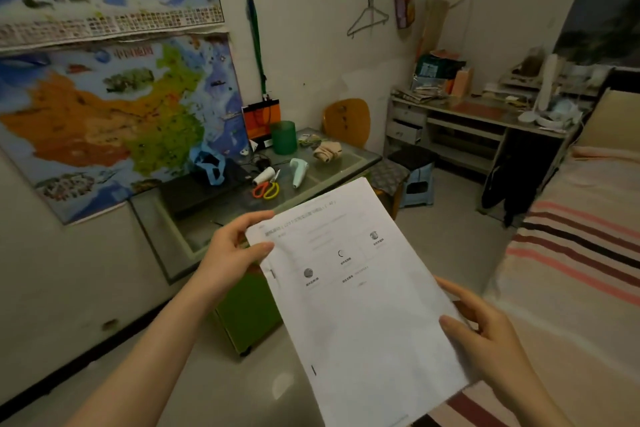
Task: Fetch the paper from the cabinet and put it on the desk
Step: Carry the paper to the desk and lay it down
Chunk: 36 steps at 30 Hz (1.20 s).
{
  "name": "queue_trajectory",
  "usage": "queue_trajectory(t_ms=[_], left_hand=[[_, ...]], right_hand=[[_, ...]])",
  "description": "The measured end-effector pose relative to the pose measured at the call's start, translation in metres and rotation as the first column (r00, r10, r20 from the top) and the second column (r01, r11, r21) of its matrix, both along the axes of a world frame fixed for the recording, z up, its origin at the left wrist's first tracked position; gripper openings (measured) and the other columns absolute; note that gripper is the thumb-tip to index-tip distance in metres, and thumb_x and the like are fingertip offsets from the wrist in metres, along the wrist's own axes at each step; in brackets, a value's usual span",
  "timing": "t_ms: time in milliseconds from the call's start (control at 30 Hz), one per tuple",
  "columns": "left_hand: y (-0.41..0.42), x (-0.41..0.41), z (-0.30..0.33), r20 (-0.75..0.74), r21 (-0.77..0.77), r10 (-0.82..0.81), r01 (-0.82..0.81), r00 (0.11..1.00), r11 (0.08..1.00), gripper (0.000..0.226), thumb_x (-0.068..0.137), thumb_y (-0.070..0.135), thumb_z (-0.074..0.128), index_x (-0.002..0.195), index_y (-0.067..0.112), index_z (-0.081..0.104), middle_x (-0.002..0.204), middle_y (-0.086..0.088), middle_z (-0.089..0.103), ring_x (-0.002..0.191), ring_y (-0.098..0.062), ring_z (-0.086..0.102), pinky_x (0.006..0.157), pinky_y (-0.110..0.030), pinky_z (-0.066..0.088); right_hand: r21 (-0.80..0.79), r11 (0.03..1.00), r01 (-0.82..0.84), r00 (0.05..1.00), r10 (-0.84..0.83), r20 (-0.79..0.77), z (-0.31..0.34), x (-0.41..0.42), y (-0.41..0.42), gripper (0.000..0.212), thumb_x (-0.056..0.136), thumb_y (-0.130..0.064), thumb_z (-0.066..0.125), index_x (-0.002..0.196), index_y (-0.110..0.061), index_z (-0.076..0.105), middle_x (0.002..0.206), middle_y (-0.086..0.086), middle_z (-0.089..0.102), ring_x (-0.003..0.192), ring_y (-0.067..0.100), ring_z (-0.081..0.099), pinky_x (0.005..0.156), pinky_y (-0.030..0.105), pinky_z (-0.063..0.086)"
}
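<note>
A white printed paper [360,302], stapled along its left edge, is held up in front of me with both hands. My left hand [232,253] pinches its upper left corner between thumb and fingers. My right hand [481,326] grips its right edge, thumb on top. Beyond the paper stands a glass-topped desk [332,173] against the wall with the maps. A second desk [485,114] with drawers stands farther off at the back right.
On the glass desk lie scissors [266,189], a white hand-held device [298,172], a green cylinder [284,137], a black laptop [201,189] and a blue bag [207,163]. A green box [249,315] sits under it. A striped bed [575,253] fills the right side; stools [412,177] stand between.
</note>
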<state>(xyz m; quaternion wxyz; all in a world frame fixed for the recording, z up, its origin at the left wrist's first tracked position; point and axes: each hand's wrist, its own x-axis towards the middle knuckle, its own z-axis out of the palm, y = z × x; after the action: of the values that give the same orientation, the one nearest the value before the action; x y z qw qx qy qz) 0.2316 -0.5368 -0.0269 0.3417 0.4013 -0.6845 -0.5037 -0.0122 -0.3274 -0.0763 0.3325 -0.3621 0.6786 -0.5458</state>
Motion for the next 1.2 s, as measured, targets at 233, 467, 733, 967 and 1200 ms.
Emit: queue_trajectory(t_ms=[233,467,733,967,1200], left_hand=[[-0.115,-0.079,0.008,-0.246,0.098,0.047,-0.023,0.968,0.995,0.056,0.081,0.001,0.063,0.129,0.027,0.047,0.1,0.016,0.07,0.089,-0.008,0.069,0.059,-0.024,0.057],[-0.199,-0.167,-0.012,-0.33,0.152,-0.079,0.135,0.941,0.979,0.084,0.077,-0.008,0.063,0.139,0.04,0.031,0.128,0.005,0.057,0.102,-0.017,0.066,0.069,-0.041,0.059],[-0.293,-0.268,-0.046,-0.347,0.247,-0.374,0.469,0.86,0.848,0.107,0.053,0.019,0.081,0.131,0.062,0.022,0.118,0.008,0.067,0.107,-0.025,0.064,0.078,-0.051,0.056],[-0.397,-0.331,-0.043,-0.32,0.242,-0.524,0.603,0.789,0.76,0.09,0.078,-0.011,0.059,0.134,0.05,0.023,0.096,0.017,0.073,0.093,-0.014,0.069,0.06,-0.033,0.058],[-0.474,-0.407,-0.05,-0.376,0.316,-0.593,0.7,0.712,0.641,0.095,0.06,0.006,0.082,0.125,0.059,0.037,0.124,-0.001,0.064,0.108,-0.03,0.063,0.078,-0.055,0.055]], right_hand=[[-0.093,0.994,0.065,0.987,-0.05,0.15,-0.006,-0.068,-0.11,0.042,0.079,0.002,0.062,0.099,-0.034,0.066,0.097,-0.005,0.075,0.084,0.013,0.071,0.065,0.025,0.059],[-0.165,0.961,0.223,0.953,-0.18,0.243,-0.012,-0.123,-0.192,0.046,0.08,0.008,0.057,0.102,-0.031,0.065,0.095,-0.004,0.076,0.084,0.019,0.072,0.063,0.024,0.059],[-0.201,0.878,0.434,0.891,-0.385,0.241,-0.023,-0.177,-0.275,0.046,0.081,0.005,0.056,0.109,-0.031,0.062,0.099,-0.007,0.074,0.093,0.02,0.069,0.085,0.048,0.052],[-0.18,0.839,0.513,0.85,-0.468,0.241,-0.022,-0.2,-0.363,0.041,0.08,-0.01,0.06,0.111,-0.037,0.057,0.103,-0.009,0.071,0.095,0.023,0.068,0.083,0.051,0.055],[-0.091,0.863,0.496,0.857,-0.471,0.21,-0.019,-0.25,-0.41,0.056,0.071,-0.025,0.068,0.122,-0.036,0.049,0.114,-0.008,0.067,0.104,0.018,0.065,0.086,0.043,0.055]])
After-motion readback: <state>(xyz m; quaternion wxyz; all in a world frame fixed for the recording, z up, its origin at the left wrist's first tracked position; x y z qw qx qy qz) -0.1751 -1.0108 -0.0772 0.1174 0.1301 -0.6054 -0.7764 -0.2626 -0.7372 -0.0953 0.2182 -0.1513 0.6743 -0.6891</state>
